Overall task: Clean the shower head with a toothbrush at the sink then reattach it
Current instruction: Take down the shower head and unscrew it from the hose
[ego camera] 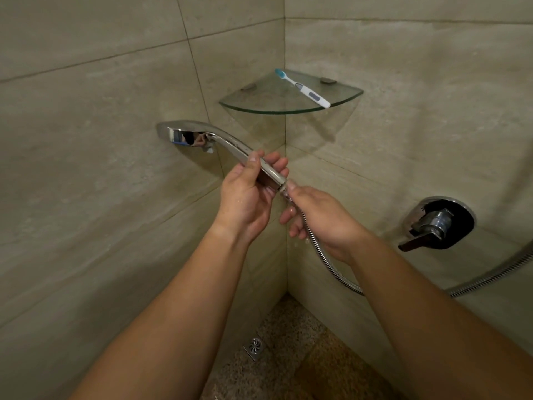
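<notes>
While left hand (248, 192) grips chrome shower head (202, 140), right hand (314, 215) pinches hose (326, 255) nut.

A single head-worn wide-angle view looks forward and down into a tiled shower corner, close above both forearms; glass corner shelf (288, 96) at twelve o'clock, floor drain (253, 348) at six.

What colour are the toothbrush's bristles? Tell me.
Teal-blue, at the tip of the white toothbrush lying on the glass corner shelf; head view, the only one.
</notes>
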### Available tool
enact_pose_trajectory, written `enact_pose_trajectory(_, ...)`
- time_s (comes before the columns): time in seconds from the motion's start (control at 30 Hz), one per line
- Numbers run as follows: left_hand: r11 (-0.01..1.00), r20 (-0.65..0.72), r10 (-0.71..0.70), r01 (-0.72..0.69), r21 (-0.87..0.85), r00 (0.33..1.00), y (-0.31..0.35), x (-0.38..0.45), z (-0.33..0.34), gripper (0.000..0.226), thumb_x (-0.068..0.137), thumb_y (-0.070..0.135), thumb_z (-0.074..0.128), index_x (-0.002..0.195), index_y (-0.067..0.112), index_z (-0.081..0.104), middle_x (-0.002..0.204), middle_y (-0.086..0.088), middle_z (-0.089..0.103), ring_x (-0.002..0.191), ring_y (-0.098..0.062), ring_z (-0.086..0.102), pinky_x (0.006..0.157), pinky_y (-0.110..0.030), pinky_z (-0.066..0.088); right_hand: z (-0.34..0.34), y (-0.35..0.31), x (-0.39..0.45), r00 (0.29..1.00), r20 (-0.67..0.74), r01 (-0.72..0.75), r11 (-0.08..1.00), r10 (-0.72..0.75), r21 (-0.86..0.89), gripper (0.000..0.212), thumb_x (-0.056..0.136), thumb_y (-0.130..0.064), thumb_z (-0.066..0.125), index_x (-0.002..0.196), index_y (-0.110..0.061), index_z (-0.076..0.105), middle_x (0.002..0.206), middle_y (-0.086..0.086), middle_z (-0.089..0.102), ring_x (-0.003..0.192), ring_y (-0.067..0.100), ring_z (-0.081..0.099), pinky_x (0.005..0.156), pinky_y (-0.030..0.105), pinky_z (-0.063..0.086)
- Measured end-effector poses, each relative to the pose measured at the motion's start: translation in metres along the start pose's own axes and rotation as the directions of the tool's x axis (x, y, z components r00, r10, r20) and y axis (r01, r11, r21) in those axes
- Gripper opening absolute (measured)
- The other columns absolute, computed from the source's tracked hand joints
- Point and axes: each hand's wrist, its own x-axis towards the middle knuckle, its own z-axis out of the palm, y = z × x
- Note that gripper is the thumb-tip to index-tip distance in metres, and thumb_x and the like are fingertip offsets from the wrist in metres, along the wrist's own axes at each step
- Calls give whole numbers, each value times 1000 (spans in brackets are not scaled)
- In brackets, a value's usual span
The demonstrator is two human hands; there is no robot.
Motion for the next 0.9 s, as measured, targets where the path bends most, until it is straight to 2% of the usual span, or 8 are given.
enact_pose_trajectory(0.07,1000,-2,-1,1,4,1000,0,1,1,19,108,17,45,112,1,54,99,-17,70,93,-27,71,101,-45,53,-1,0,1,1000,4,-13,999,13,39,39,104,-44,42,98,-11,63,73,6,67,50,15,53,49,26,38)
enact_pose_trajectory(0.2,999,10,8,-9,36,1000,-3,4,4,16,108,18,45,111,5,54,104,-15,70,100,-27,71,104,-46,52,-5,7,7,991,-39,129,992,-129,7,5,100,-22,57,97,-18,55,75,0,62,52,11,52,51,26,39)
enact_pose_trajectory(0.37,995,17,19,-20,94,1000,-11,10,11,10,109,17,45,107,11,52,109,-10,71,109,-21,69,93,-37,55,-17,9,17,998,-30,48,999,-48,-1,22,103,-39,48,106,-20,60,78,6,64,53,13,50,51,26,39)
enact_pose_trajectory(0.5,989,7,-42,41,144,999,-20,21,14,8,109,17,46,105,14,53,115,-6,68,112,-23,65,86,-35,54,-29,16,29,994,-89,62,998,-62,3,21,106,-22,43,92,-17,58,71,4,60,49,11,45,50,26,36)
enact_pose_trajectory(0.63,987,10,-108,106,122,994,-24,30,11,11,109,18,45,109,13,54,117,-11,67,109,-24,67,94,-40,54,-33,17,33,987,-117,107,994,-107,-7,10,100,-13,57,95,-20,50,75,1,62,50,8,49,45,18,39)
enact_pose_trajectory(0.7,986,34,-137,133,100,990,-24,33,10,11,109,18,45,111,12,54,120,-13,66,113,-25,66,94,-41,55,-33,14,34,989,-128,75,997,-77,-20,6,101,-25,56,100,-20,53,79,2,65,50,9,48,45,19,38)
enact_pose_trajectory(0.8,984,66,-154,147,98,986,-24,37,7,12,109,18,45,110,12,55,121,-14,66,115,-25,66,96,-41,56,-35,12,37,989,-144,-14,1000,13,-11,34,105,-41,42,104,-14,62,77,8,67,48,13,47,46,25,35)
enact_pose_trajectory(0.9,984,72,-150,142,105,986,-23,38,11,12,109,18,45,107,12,56,120,-14,67,115,-26,65,98,-43,54,-38,16,38,988,-144,56,998,-59,-23,19,105,-25,47,94,-14,59,72,5,61,49,13,44,48,26,33)
